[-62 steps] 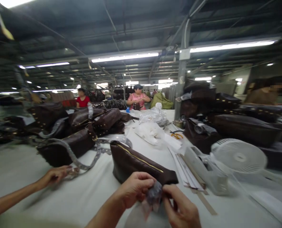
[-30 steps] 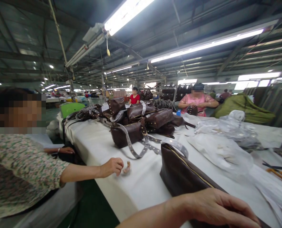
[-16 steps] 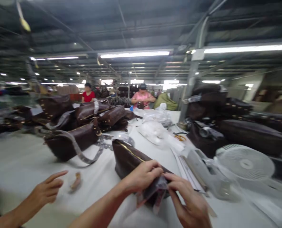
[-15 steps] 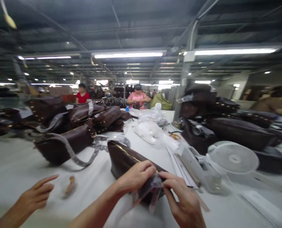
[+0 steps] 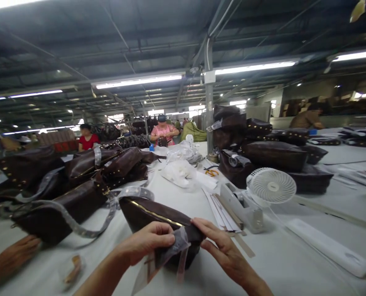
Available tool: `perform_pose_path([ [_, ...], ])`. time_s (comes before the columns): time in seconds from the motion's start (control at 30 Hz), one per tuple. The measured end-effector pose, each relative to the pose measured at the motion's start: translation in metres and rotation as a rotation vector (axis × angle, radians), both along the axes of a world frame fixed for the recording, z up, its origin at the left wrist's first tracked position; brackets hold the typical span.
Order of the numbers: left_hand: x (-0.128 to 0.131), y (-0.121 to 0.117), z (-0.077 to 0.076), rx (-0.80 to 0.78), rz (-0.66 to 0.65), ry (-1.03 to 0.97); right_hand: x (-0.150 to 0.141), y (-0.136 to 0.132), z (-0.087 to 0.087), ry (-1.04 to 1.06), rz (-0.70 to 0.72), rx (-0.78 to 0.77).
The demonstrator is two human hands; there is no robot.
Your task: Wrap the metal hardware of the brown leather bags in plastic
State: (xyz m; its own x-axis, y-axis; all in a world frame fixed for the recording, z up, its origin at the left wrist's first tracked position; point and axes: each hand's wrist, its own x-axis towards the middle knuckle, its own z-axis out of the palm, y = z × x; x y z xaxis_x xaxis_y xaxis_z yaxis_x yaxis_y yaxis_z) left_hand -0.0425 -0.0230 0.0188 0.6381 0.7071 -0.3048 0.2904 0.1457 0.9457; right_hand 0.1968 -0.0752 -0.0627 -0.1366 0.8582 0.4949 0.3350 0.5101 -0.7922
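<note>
A dark brown leather bag (image 5: 152, 211) with a gold zipper lies on the white table in front of me. Between its thumb and fingers, my left hand (image 5: 154, 240) pinches a clear plastic wrapper (image 5: 178, 242) near the zipper's end. My right hand (image 5: 220, 246) grips the bag's near right end, fingers on top and thumb at the side. Strips of clear plastic hang below, over the bag's near end. A strap wrapped in plastic (image 5: 136, 192) lies behind the bag.
Another person's hand (image 5: 16, 257) touches a brown bag (image 5: 62, 209) at left, among piled bags. A small wrapped piece (image 5: 72, 269) lies nearby. To the right are cardboard strips (image 5: 229, 211), a clear plastic box (image 5: 252, 218), a white fan (image 5: 272, 186), orange-handled scissors (image 5: 211, 173) and stacked bags (image 5: 274, 155).
My hands have moved apart, the left drawing the plastic wrapper leftward while the right stays at the bag's end. The other person's hand has reached the left bag. The view has turned right.
</note>
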Motion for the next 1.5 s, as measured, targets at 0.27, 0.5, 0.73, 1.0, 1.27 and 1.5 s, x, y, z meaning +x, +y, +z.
perform_pose_path([
  [0.27, 0.013, 0.007, 0.044, 0.177, -0.078, 0.322, -0.008, 0.004, 0.009, 0.099, 0.134, -0.038],
  [0.5, 0.068, 0.017, 0.08, 0.485, -0.254, 0.794, -0.02, 0.011, 0.006, 0.234, 0.129, -0.09],
  [0.73, 0.084, 0.031, 0.074, 0.594, -0.3, 0.934, -0.023, 0.012, -0.001, 0.598, 0.13, -0.146],
  [1.0, 0.087, 0.031, 0.078, 0.706, -0.362, 0.915, -0.029, 0.012, 0.017, 0.711, -0.11, -0.293],
  [1.27, 0.089, 0.033, 0.077, 0.718, -0.364, 0.872, -0.037, -0.001, 0.028, 0.89, -0.065, -0.517],
  [1.5, 0.099, 0.041, 0.078, 0.758, -0.413, 0.86, -0.043, 0.0, 0.032, 1.061, -0.121, -0.485],
])
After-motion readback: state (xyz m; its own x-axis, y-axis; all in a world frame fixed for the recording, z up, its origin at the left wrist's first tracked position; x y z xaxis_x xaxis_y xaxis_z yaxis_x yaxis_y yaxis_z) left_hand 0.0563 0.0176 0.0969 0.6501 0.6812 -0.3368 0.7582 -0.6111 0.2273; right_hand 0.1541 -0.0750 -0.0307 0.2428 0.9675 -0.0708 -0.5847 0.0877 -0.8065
